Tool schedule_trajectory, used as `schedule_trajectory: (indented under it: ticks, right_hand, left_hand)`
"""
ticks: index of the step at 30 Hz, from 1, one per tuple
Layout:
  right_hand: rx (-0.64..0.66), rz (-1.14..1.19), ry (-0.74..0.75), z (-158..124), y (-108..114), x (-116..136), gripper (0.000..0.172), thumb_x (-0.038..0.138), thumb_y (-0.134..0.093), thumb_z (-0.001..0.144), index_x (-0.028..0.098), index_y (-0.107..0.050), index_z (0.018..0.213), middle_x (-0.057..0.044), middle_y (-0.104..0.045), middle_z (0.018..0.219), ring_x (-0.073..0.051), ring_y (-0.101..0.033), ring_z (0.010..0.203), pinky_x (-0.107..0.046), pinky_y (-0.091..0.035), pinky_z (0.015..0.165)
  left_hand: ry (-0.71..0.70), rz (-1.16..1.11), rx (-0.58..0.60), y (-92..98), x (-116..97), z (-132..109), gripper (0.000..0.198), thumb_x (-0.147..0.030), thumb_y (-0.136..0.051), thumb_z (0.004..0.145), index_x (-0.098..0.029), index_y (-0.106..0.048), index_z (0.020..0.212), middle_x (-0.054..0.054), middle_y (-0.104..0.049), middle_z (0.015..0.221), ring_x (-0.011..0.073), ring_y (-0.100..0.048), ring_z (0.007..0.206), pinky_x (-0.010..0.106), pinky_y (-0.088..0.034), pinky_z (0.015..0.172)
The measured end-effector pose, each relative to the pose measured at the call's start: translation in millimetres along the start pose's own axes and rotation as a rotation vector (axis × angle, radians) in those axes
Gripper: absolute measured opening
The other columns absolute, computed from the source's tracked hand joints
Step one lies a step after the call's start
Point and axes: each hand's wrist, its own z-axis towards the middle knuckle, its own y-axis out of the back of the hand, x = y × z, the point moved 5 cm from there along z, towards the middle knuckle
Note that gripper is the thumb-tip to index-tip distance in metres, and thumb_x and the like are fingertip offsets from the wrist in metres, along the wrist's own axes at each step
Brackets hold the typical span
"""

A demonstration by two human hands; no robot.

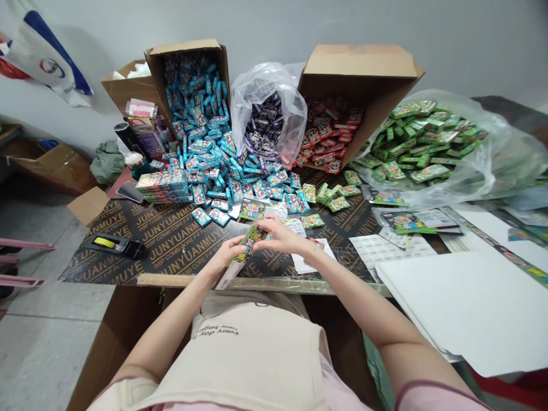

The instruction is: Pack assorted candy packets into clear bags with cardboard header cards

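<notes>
Long green printed packet is held tilted over the near edge of the table btwn both grips: left grip closed on its lower part, right grip closed on its top end. Just beyond lie loose blue packets spilling from a tipped cardboard box, w/ a clear bag of purple packets & a box of red packets behind. A black tape dispenser sits well off to the left.

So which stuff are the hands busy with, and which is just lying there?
In hand: left hand, right hand, both gripping a green packet; blue packs heaped close by.
Lying about: black box with yellow label, white sheets, green cloth.
</notes>
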Motion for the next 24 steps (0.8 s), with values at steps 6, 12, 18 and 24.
schedule_trajectory:
  ticks: [6,12,18,24]
  right_hand:
    - [0.006,0.056,-0.031,2,4,5,0.030,0.046,-0.068,0.080,0.018,-0.069,0.090,-0.002,-0.068,0.076,-0.019,-0.058,0.077,-0.035,-0.039,0.088]
    - [-0.027,0.387,-0.022,4,1,3,0.046,0.046,-0.072,0.074,0.018,-0.067,0.111,-0.004,-0.071,0.096,-0.020,-0.063,0.088,-0.032,-0.048,0.083]
    - [-0.306,0.339,-0.129,1,8,-2,0.044,0.040,-0.078,0.069,0.022,-0.068,0.108,-0.006,-0.069,0.106,-0.024,-0.061,0.098,-0.040,-0.046,0.091]
    - [-0.351,0.699,-0.339,-7,-19,-18,0.046,0.049,-0.073,0.071,0.020,-0.064,0.106,-0.004,-0.069,0.094,-0.021,-0.064,0.088,-0.034,-0.052,0.077]
  left_hand:
    - [0.071,-0.075,-0.006,-7.9,1,-7,0.050,-0.039,-0.077,0.064,-0.015,-0.067,0.108,0.005,-0.071,0.090,0.0166,-0.062,0.077,0.024,-0.044,0.074]
    - [0.103,-0.076,-0.088,-8.9,7,-9,0.043,-0.036,-0.078,0.061,-0.014,-0.069,0.096,0.004,-0.070,0.084,0.0151,-0.060,0.069,0.024,-0.044,0.067]
    - [0.081,-0.077,-0.161,-3.4,6,-11,0.039,-0.035,-0.076,0.062,-0.014,-0.069,0.093,0.005,-0.072,0.084,0.0188,-0.064,0.074,0.027,-0.048,0.070]
    - [0.048,0.009,-0.167,0.8,-5,-10,0.042,-0.046,-0.073,0.065,-0.013,-0.068,0.091,0.007,-0.071,0.078,0.0241,-0.066,0.078,0.030,-0.049,0.070]
